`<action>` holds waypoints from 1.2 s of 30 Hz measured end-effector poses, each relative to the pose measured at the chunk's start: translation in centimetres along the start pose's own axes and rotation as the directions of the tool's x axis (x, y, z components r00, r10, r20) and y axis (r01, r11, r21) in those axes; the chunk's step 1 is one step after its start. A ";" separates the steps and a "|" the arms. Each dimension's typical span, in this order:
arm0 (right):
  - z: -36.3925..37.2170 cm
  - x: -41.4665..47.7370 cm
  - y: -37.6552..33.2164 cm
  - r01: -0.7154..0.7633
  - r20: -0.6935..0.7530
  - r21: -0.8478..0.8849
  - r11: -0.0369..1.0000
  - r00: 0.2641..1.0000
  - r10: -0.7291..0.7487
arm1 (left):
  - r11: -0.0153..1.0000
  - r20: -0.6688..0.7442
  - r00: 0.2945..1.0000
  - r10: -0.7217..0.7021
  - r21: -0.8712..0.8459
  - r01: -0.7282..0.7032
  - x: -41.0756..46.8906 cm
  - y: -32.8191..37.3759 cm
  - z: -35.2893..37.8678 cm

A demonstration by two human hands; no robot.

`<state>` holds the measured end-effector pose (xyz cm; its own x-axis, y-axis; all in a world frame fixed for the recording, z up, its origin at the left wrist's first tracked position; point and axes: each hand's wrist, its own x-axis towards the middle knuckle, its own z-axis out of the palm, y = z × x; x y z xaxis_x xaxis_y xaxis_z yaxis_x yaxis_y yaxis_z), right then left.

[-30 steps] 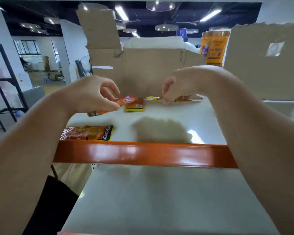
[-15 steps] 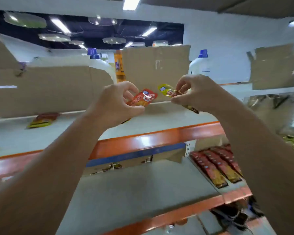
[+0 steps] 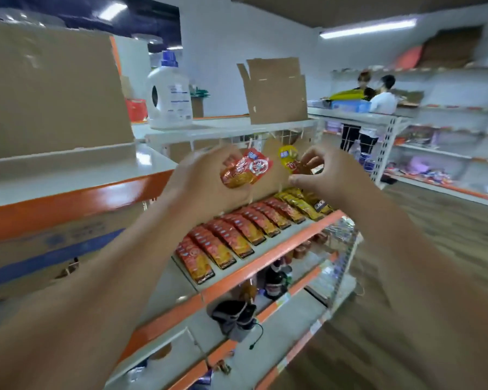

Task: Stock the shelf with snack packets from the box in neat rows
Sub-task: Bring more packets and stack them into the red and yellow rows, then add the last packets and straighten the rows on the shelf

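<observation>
1. Orange-edged shelf (image 3: 268,263), the middle tier of the rack below the hands, is where the stock goes. It carries flat, overlapping rows of packets running back from its front lip.
2. A cardboard box (image 3: 54,88) stands on the higher tier at the left. I cannot tell whether it is the supply box.
3. The red rows (image 3: 226,246) fill most of the tier, and the yellow rows (image 3: 299,205) sit at its far end. By my reading the step in hand is carrying two more packets to these rows, with neither one laid down yet.
4. The left hand (image 3: 203,178) and right hand (image 3: 333,175) hover side by side above the tier, apart from it and from each other.
5. The red packet (image 3: 247,171) is in the left hand and the yellow packet (image 3: 288,160) is in the right. The next move probably calls for lowering each onto the row of its own colour, squared to its neighbours.
6. The left fingers (image 3: 228,162) are curled over the red packet's near edge. The right fingertips (image 3: 310,160) pinch the yellow packet against the thumb, the other fingers loosely bent.
</observation>
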<state>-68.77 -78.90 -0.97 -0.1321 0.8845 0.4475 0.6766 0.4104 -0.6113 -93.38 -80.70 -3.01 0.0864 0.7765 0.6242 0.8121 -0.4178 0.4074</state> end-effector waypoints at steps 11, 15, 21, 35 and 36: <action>4.3 4.7 15.0 -0.115 0.013 -0.099 0.988 0.993 0.117 | 0.990 0.126 0.985 -0.122 -0.051 0.129 3.2 -4.8 16.1; 7.8 8.8 19.6 -0.131 0.029 -0.103 0.986 0.990 0.135 | 0.978 0.132 0.973 -0.192 -0.060 0.201 5.5 -8.1 21.0; 12.4 14.6 25.4 -0.156 0.123 -0.058 0.986 0.979 0.162 | 0.939 0.167 0.930 -0.327 -0.054 0.340 8.1 -11.7 26.9; 20.7 21.2 36.3 0.087 0.231 0.059 0.994 0.968 -0.099 | 0.650 -0.187 0.779 -0.599 0.454 0.609 5.6 -13.4 39.5; 21.4 21.5 37.7 0.105 0.258 0.079 0.991 0.958 -0.122 | 0.593 -0.239 0.744 -0.624 0.476 0.650 5.6 -13.2 40.9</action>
<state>-61.64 -39.64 -28.34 -0.3961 0.8549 0.3350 0.5998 0.5172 -0.6105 -79.99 -51.54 -32.12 -0.5802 0.7257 0.3698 0.8122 0.4813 0.3297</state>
